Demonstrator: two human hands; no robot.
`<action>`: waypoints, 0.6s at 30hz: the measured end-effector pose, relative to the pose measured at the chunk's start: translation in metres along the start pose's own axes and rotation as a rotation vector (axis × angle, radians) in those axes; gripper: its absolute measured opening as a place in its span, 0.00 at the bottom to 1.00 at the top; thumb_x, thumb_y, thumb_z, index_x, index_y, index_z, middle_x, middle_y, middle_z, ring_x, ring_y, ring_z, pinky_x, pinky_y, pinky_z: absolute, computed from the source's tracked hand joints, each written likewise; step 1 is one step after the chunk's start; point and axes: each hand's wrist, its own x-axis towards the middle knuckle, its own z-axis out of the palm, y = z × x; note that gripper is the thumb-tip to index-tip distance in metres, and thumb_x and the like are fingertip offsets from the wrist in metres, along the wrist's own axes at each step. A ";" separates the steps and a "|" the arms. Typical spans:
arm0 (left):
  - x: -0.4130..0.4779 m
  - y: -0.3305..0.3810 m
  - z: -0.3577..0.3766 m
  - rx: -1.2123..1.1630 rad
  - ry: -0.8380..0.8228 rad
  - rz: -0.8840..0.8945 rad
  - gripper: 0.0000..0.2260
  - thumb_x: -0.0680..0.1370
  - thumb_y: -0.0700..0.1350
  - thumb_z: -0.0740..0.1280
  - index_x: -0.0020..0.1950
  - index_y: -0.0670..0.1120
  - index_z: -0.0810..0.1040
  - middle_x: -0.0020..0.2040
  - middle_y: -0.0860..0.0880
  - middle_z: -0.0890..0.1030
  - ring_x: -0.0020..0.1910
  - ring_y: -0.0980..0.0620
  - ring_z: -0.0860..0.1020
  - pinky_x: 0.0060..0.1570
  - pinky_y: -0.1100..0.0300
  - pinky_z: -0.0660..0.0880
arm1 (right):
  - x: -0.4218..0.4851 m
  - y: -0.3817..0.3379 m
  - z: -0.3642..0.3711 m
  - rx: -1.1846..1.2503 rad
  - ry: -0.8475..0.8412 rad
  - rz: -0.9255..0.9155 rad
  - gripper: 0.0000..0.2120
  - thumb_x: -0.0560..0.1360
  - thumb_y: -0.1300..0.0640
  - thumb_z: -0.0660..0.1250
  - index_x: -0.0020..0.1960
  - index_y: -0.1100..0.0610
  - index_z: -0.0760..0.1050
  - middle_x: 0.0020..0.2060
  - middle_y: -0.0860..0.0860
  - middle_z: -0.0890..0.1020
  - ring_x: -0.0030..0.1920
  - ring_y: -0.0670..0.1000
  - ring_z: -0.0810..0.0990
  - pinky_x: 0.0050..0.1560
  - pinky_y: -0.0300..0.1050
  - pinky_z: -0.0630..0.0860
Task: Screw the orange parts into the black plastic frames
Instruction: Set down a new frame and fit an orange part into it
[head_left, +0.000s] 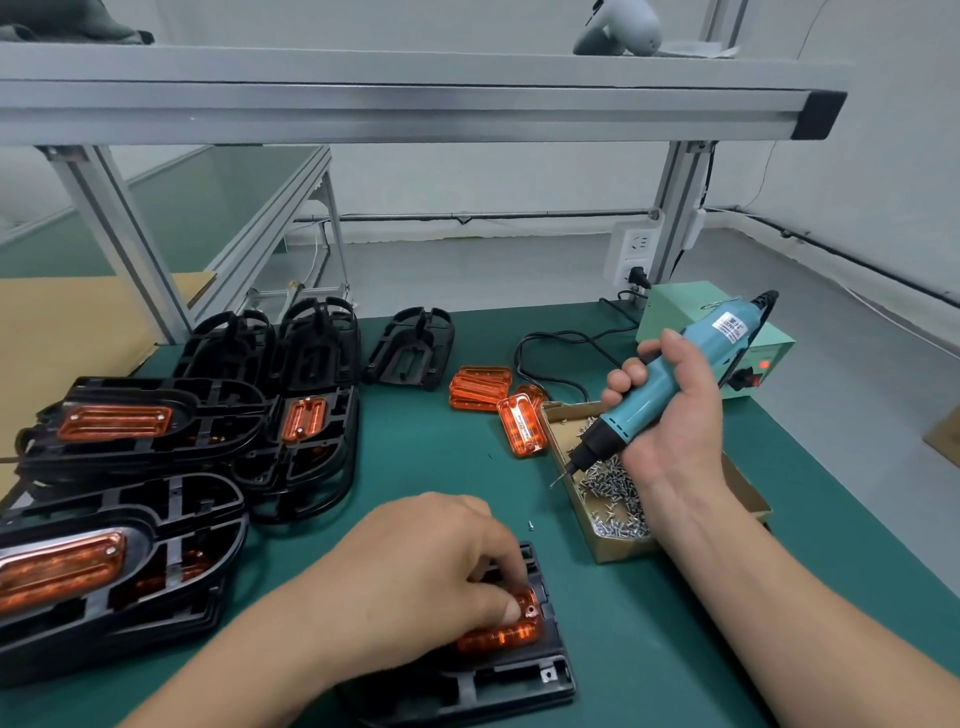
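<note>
My left hand (426, 566) presses down on an orange part (506, 631) seated in a black plastic frame (498, 686) at the near edge of the green mat; its fingers curl over the part's top end. My right hand (670, 410) grips a teal electric screwdriver (675, 384), held tilted above the cardboard box of screws (613, 499), its bit pointing down-left with a screw on the tip. Loose orange parts (480, 388) lie mid-table, one orange part (522, 431) beside the box.
Stacks of black frames with orange parts fitted (130, 431) fill the left side. An empty black frame (410, 349) lies at the back. A pale green power box (727, 338) and its cable sit at the back right, with aluminium shelf posts behind.
</note>
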 end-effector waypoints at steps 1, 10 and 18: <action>0.000 -0.001 0.001 0.045 -0.030 0.010 0.16 0.74 0.64 0.73 0.61 0.67 0.78 0.47 0.65 0.74 0.44 0.64 0.74 0.39 0.63 0.68 | 0.000 0.000 0.000 -0.001 0.000 0.001 0.09 0.79 0.51 0.73 0.42 0.54 0.79 0.34 0.50 0.75 0.33 0.49 0.77 0.34 0.43 0.77; 0.006 -0.014 0.010 -0.366 0.033 -0.063 0.11 0.81 0.57 0.68 0.62 0.65 0.80 0.50 0.66 0.82 0.49 0.67 0.79 0.50 0.66 0.75 | -0.001 -0.002 0.001 0.020 0.005 0.006 0.09 0.78 0.51 0.73 0.44 0.55 0.78 0.34 0.50 0.75 0.33 0.49 0.76 0.34 0.42 0.77; 0.023 -0.045 0.002 -1.808 0.082 -0.173 0.23 0.73 0.21 0.61 0.67 0.30 0.78 0.64 0.29 0.81 0.67 0.34 0.81 0.62 0.53 0.81 | -0.005 -0.002 0.005 0.029 -0.005 0.008 0.09 0.80 0.52 0.71 0.44 0.55 0.77 0.34 0.50 0.74 0.33 0.49 0.76 0.35 0.42 0.76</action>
